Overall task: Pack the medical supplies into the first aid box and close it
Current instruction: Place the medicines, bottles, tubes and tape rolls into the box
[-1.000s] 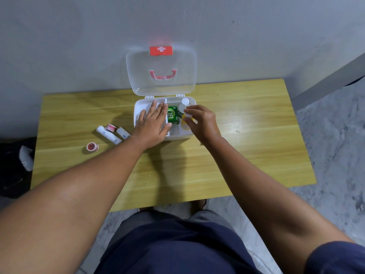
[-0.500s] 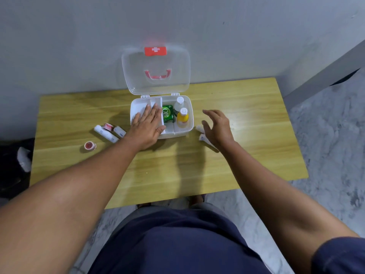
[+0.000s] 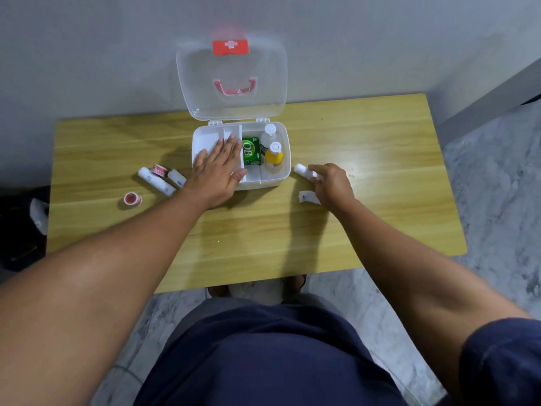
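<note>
The white first aid box (image 3: 285, 159) stands open at the table's back middle, its clear lid (image 3: 231, 80) upright against the wall. Inside lie a green packet (image 3: 251, 151), a clear bottle (image 3: 268, 135) and a yellow bottle (image 3: 274, 161). My left hand (image 3: 218, 171) rests flat on the box's left half with fingers straight. Just right of the box, my right hand (image 3: 330, 184) pinches a white bandage roll (image 3: 303, 170) on the table. A second white roll (image 3: 306, 197) lies under that hand's near side.
Left of the box on the wooden table (image 3: 380, 177) lie two white rolls (image 3: 156, 181) (image 3: 177, 178), a red-printed tape roll (image 3: 159, 170) and another tape roll (image 3: 132, 198) nearer the left edge. A grey wall stands behind the table. Marble floor lies on the right.
My right hand left the box after setting the yellow bottle inside, moved to the table on the right, and now pinches a white roll. My left hand stayed on the box.
</note>
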